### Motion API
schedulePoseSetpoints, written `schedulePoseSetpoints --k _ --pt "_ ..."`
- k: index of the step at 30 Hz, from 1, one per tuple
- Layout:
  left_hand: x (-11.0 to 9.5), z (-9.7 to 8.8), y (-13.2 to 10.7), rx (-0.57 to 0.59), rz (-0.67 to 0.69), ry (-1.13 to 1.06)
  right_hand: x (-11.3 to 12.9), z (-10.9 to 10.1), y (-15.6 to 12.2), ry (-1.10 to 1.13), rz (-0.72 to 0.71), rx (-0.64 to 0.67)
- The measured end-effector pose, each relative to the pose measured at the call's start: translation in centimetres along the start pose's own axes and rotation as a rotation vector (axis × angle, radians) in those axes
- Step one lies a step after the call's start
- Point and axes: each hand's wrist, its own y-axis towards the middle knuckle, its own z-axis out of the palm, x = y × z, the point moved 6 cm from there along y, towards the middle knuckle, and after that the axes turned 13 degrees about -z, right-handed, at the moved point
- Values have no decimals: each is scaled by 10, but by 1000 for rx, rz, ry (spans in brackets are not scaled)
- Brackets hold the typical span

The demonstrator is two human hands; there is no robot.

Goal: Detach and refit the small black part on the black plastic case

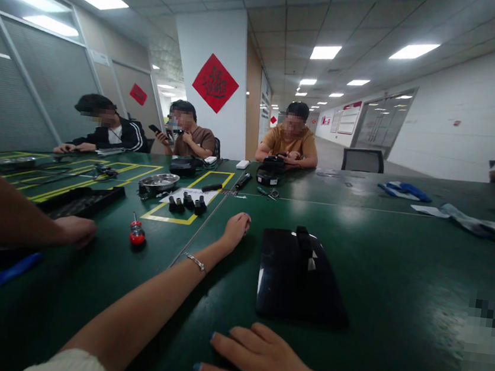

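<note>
My left hand [236,229] lies far out on the green table [400,256], a bracelet on its wrist. Its fingers are curled in and nothing shows in them. It rests just left of a flat black device [299,281]. My right hand [260,363] lies flat near the front edge with fingers spread, just below that device, holding nothing. A short red-handled screwdriver [137,234] stands left of my left forearm.
Another person's forearm and hand [70,229] rest on the table at the left. Beyond are a yellow-taped square with several small black parts [188,203], a metal bowl [158,182] and a black tool case [87,200]. Three seated people face me across the table.
</note>
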Motion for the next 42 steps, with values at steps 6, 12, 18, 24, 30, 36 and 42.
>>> schedulePoseSetpoints --k 6,12,18,24,30,36,42 --pt "-1 0 -1 -7 6 8 -15 13 -2 197 56 10" --pt "0 -1 -1 -7 16 10 -27 1 -5 479 126 -66" --pt "-13 4 -16 -32 130 -38 -62 -32 -13 287 240 -305" --pt "-14 47 -51 195 199 -49 -113 -53 -38 -91 465 -422" --pt "-15 68 -77 387 394 166 -121 -59 -46 -241 518 -382" --pt "-24 68 -89 383 361 120 -122 -55 -49 -261 549 -390" --pt "-32 65 -97 321 351 86 -126 -51 -55 -242 606 -410"
